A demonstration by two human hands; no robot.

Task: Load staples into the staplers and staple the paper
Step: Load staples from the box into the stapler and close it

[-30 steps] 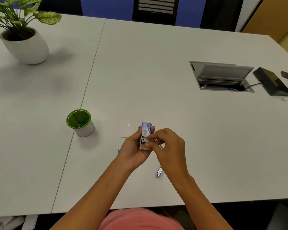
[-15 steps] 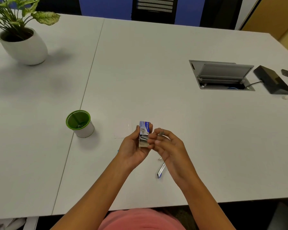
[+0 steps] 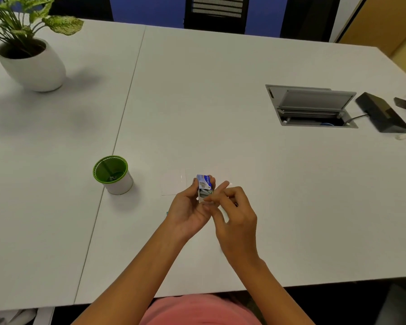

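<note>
Blue-and-white card makes up the small staple box (image 3: 205, 184), which the left hand (image 3: 189, 213) holds upright above the white table (image 3: 220, 90). The thumb lies on the box's left side and the fingers wrap behind it, so the hand is clamped around the lower half. The box's near end is open, and grey strips of staples show inside. The right hand (image 3: 238, 222) sits right against the box on its right side. Its thumb and curled fingers gather at the open end, while the index finger sticks up past the box's edge. That hand is blurred, and I cannot tell whether it pinches a strip or only touches the box. Just beyond the left hand and a little to its left, a white sheet of paper (image 3: 174, 186) lies flat on the table, barely distinct from the surface. Further left of the left hand stands a white cup with a green rim (image 3: 113, 174), with small bits at its bottom. Far beyond that hand and to its left is a potted plant (image 3: 33, 64) in a rounded white pot. Well beyond the right hand and to its right, an open grey cable hatch (image 3: 312, 106) is set into the table. A black wedge-shaped device (image 3: 382, 113) lies just to the hatch's right, and a thin cable runs between them. Below both wrists, at the table's near edge, a pink garment (image 3: 197, 310) shows.
</note>
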